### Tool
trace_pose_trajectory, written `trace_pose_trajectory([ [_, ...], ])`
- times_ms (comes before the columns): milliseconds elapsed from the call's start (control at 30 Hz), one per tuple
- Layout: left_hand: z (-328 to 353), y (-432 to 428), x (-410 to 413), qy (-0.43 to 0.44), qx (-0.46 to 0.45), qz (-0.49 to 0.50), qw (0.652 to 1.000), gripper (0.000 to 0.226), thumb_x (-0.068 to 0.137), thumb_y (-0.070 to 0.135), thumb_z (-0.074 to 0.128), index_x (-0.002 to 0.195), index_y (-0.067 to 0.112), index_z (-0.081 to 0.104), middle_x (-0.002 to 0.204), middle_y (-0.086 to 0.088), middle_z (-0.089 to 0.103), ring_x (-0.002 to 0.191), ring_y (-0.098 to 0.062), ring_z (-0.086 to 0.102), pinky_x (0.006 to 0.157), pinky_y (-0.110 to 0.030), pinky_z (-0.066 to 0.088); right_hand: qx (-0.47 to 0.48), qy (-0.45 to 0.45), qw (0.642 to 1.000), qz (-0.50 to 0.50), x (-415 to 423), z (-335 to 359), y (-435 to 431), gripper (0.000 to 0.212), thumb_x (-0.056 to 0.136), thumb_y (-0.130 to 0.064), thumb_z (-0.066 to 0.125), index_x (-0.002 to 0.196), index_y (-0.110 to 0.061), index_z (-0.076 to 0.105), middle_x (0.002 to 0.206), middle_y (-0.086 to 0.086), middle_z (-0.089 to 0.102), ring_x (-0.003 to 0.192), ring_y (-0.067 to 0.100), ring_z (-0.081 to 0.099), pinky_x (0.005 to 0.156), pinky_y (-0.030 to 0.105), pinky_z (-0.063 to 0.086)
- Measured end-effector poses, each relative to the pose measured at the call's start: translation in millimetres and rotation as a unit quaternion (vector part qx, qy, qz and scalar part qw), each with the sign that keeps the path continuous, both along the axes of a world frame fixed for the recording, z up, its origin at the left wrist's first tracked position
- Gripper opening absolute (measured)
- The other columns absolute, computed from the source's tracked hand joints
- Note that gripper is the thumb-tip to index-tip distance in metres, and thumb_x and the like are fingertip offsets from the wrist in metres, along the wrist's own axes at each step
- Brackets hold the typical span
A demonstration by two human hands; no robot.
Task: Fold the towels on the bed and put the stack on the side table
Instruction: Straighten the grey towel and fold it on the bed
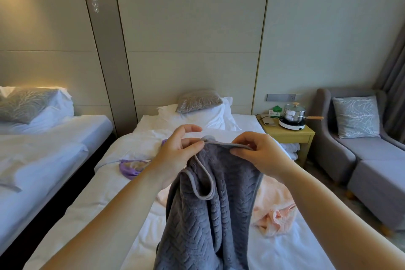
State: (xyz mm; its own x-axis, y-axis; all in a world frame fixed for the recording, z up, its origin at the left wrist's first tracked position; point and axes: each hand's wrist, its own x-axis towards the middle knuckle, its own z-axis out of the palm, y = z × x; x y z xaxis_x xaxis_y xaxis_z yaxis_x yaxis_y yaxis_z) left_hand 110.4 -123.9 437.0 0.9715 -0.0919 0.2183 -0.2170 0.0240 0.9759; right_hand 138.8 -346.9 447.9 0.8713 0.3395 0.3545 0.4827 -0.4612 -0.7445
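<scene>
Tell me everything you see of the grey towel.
The grey towel is plush, with a raised zigzag texture and a smooth piped hem. It hangs unfolded in loose bunched folds over the bed, one hem loop drooping in front. The left hand and right hand each pinch its top hem, held level between them. Its lower end leaves the view; it hides part of a pink towel behind.

Head view looks forward and down, close over the bed [285, 247].

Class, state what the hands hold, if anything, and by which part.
The left hand and right hand pinch the grey towel by its top hem.
</scene>
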Motion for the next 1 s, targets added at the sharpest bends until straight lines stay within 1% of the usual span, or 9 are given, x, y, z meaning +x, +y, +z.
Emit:
trace_pose_trajectory([
  [133,6.6,-1.3,-0.2,0.014,0.098,0.003,0.995,0.024,0.093,0.007,0.055,0.092,0.019,0.075,0.105,0.002,0.073,0.109,-0.016,0.063,0.104,-0.038,0.043,0.112,0.02,0.993,0.002,-3.0,1.7,-5.7,0.009,0.084,-0.014,0.071,0.081,-0.022,0.072,0.078,-0.006,0.071,0.073,0.005,0.065,0.066,0.014,0.052],
  [200,12.1,-6.9,-2.1,0.029,0.091,-0.021,0.995,0.014,0.09,0.021,0.064,0.088,0.017,0.078,0.102,0.0,0.074,0.106,-0.017,0.065,0.101,-0.035,0.047,0.102,0.03,0.993,0.054,-7.8,5.6,-1.9,0.008,0.083,-0.012,0.072,0.082,-0.02,0.073,0.08,-0.005,0.072,0.076,0.007,0.067,0.07,0.017,0.054],
  [300,19.1,-11.9,-5.3,0.013,0.079,-0.047,0.996,0.036,0.072,0.046,0.074,0.094,0.017,0.077,0.099,-0.006,0.074,0.1,-0.022,0.068,0.092,-0.033,0.054,0.084,0.036,0.992,0.093,-10.8,10.6,8.8,0.011,0.077,-0.013,0.078,0.077,-0.017,0.068,0.069,-0.009,0.068,0.064,0.003,0.061,0.062,0.012,0.049],
  [467,16.5,-17.7,-6.4,-0.05,0.095,-0.038,0.993,0.023,0.072,0.018,0.081,0.094,0.018,0.074,0.094,-0.001,0.075,0.092,-0.015,0.07,0.081,-0.021,0.054,0.053,-0.022,0.997,0.045,-4.4,12.2,20.5,0.021,0.07,-0.017,0.083,0.072,-0.018,0.063,0.07,-0.012,0.059,0.059,0.004,0.05,0.057,0.019,0.044],
  [567,15.6,-14.2,-5.2,-0.087,0.126,0.005,0.988,0.01,0.082,0.01,0.073,0.088,0.017,0.075,0.094,0.0,0.075,0.092,-0.015,0.069,0.082,-0.022,0.053,0.057,0.024,0.996,0.067,0.4,9.2,16.5,0.017,0.068,-0.025,0.083,0.077,-0.018,0.07,0.102,-0.01,0.062,0.09,0.008,0.062,0.082,0.023,0.052],
  [633,16.0,-11.4,-5.1,-0.091,0.137,0.01,0.986,0.008,0.085,0.01,0.07,0.088,0.016,0.075,0.096,0.0,0.075,0.095,-0.015,0.067,0.086,-0.023,0.053,0.102,0.111,0.977,0.149,1.5,6.3,11.3,0.018,0.072,-0.024,0.076,0.087,-0.015,0.073,0.114,-0.014,0.066,0.107,0.011,0.063,0.087,0.021,0.051],
  [733,16.2,-9.4,-5.6,-0.098,0.129,0.005,0.987,0.009,0.087,0.01,0.067,0.087,0.016,0.073,0.09,0.004,0.074,0.085,-0.007,0.065,0.08,-0.019,0.05,0.148,0.167,0.957,0.183,0.7,2.8,8.2,0.022,0.078,-0.019,0.068,0.094,-0.004,0.069,0.094,0.003,0.071,0.085,0.021,0.064,0.077,0.03,0.049],
  [833,18.4,-8.7,-4.6,-0.09,0.137,0.001,0.986,0.005,0.087,0.016,0.068,0.091,0.015,0.071,0.086,-0.001,0.072,0.08,-0.009,0.064,0.079,-0.025,0.052,0.161,0.097,0.977,0.106,3.0,8.5,12.1,0.012,0.083,-0.019,0.067,0.085,-0.008,0.071,0.084,0.013,0.07,0.078,0.025,0.063,0.077,0.037,0.052],
  [1000,7.0,-0.8,7.0,-0.014,0.373,-0.044,0.927,0.04,0.072,0.05,0.073,0.098,0.021,0.069,0.095,0.003,0.071,0.087,-0.01,0.067,0.083,-0.034,0.056,0.132,-0.041,0.99,0.008,10.8,36.0,16.9,0.008,0.085,-0.02,0.07,0.078,-0.023,0.071,0.078,0.0,0.071,0.074,0.007,0.064,0.073,0.025,0.054],
])
